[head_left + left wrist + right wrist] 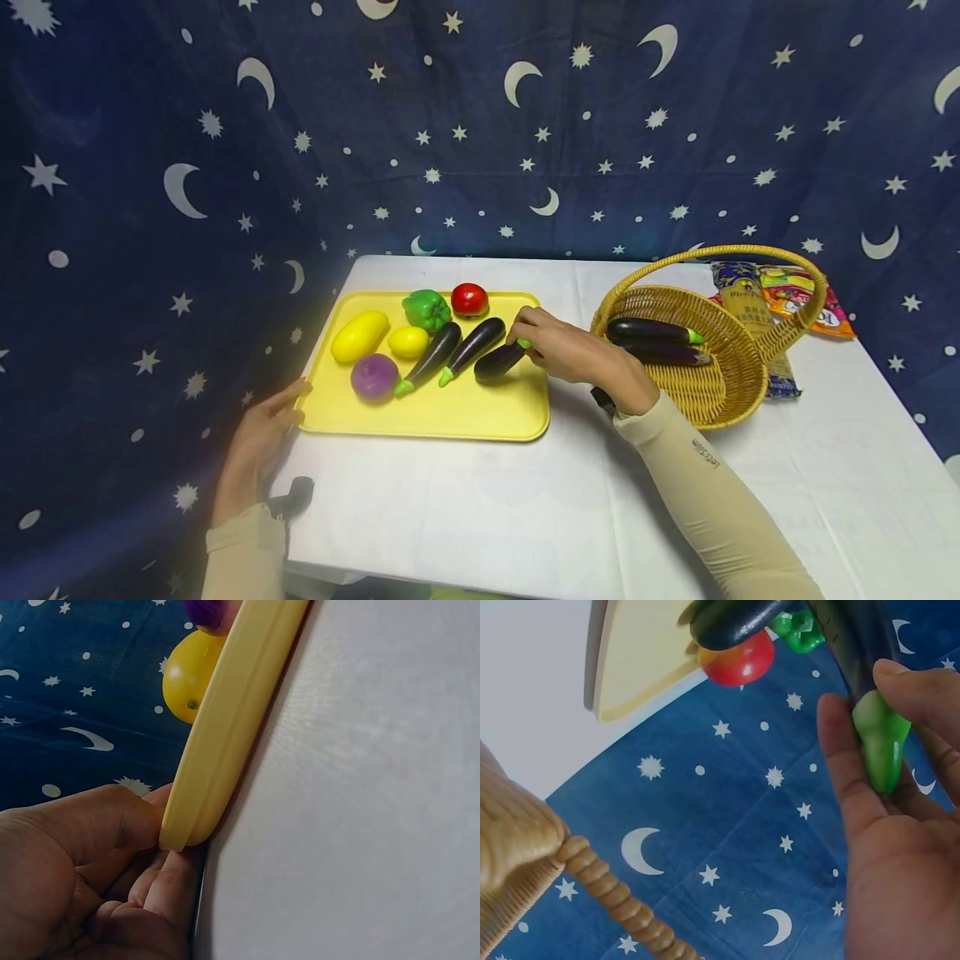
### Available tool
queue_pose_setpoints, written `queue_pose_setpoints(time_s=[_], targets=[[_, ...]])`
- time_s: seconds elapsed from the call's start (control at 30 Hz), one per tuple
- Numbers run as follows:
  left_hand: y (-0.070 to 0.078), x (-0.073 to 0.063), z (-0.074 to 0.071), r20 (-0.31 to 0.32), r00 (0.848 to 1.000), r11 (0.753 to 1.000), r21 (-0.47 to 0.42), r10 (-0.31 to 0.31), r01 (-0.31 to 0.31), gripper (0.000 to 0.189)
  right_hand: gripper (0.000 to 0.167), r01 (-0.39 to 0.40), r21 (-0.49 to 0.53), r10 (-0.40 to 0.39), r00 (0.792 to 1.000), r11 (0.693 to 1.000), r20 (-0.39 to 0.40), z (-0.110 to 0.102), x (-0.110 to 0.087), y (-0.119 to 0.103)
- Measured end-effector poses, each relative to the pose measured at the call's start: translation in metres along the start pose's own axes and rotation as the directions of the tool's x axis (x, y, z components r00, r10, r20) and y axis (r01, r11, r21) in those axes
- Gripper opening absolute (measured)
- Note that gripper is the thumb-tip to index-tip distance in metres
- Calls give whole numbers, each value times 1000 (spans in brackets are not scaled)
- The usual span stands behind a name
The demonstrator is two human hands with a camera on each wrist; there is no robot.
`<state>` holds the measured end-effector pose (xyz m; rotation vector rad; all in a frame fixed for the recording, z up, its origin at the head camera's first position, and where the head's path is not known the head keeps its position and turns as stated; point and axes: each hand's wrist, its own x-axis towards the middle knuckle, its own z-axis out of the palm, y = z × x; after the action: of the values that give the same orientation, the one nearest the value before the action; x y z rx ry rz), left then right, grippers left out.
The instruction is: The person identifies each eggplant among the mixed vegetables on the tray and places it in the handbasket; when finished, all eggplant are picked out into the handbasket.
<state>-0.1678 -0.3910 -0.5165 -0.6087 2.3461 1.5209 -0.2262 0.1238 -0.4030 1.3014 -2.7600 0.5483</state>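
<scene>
A yellow tray [465, 423] lies on the white table. My left hand [258, 437] pinches its near left edge, with the thumb against the rim [184, 817]. On the tray's right side, my right hand [566, 346] holds an eggplant [497, 365] by its green stem end [881, 742]. Beside it lie two more eggplants [472, 350] [431, 360]. Also on the tray are a long yellow fruit [360, 336], a lemon [408, 342], a round purple thing [374, 377], a green bell pepper [427, 310] and a red tomato-like fruit [469, 298].
Right of the tray stands a wicker basket [738, 400] with a tall arched handle [720, 250]; two eggplants [648, 330] lie inside. Behind it are a gold-and-blue packet [741, 292] and a colourful packet [825, 317]. A dark blue star-patterned cloth [480, 200] hangs behind.
</scene>
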Motion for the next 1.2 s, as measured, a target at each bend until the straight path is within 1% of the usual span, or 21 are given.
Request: queue_pose_setpoints(time_s=[0.07, 0.2, 0.3, 0.43, 0.57, 0.67, 0.77, 0.9, 1.0, 1.2], targets=[[0, 0, 0, -6, 1000, 1000, -1, 4, -4, 57, 37, 0, 7, 0, 1000, 1000, 1, -2, 0, -1], [1, -1, 0, -17, 999, 999, 6, 33, -33, 58, 36, 0, 19, 0, 1000, 1000, 1, -7, -2, -5], [1, -3, 0, -12, 1000, 1000, 9, 19, -19, 57, 35, 9, 20, -9, 1000, 1000, -9, -10, -4, -8], [0, -3, 0, -3, 1000, 1000, 10, 0, 0, 56, 34, 35, 13, -35, 999, 999, -22, -15, -6, -10], [1, -3, -1, -12, 999, 999, 25, 36, -36, 57, 34, 70, 0, -70, 997, 998, -32, -22, -8, -13], [1, -4, 0, -7, 999, 999, 24, 34, -34, 56, 35, 90, -18, -90, 995, 996, -34, -27, -10, -14], [1, -4, 0, 9, 1000, 1000, 11, 22, -22, 55, 35, 98, -33, -99, 995, 995, -27, -32, -15, -15], [2, -4, 1, 13, 999, 999, 5, 45, -45, 57, 33, 98, -42, -99, 995, 994, -26, -40, -26, -15], [3, -5, 1, 21, 999, 999, -2, 45, -45, 61, 33, 105, -57, -107, 993, 993, -41, -46, -33, -15], [1, -3, 2, 35, 999, 1000, -28, 16, -15, 62, 36, 126, -84, -132, 989, 988, -71, -52, -45, -9]])
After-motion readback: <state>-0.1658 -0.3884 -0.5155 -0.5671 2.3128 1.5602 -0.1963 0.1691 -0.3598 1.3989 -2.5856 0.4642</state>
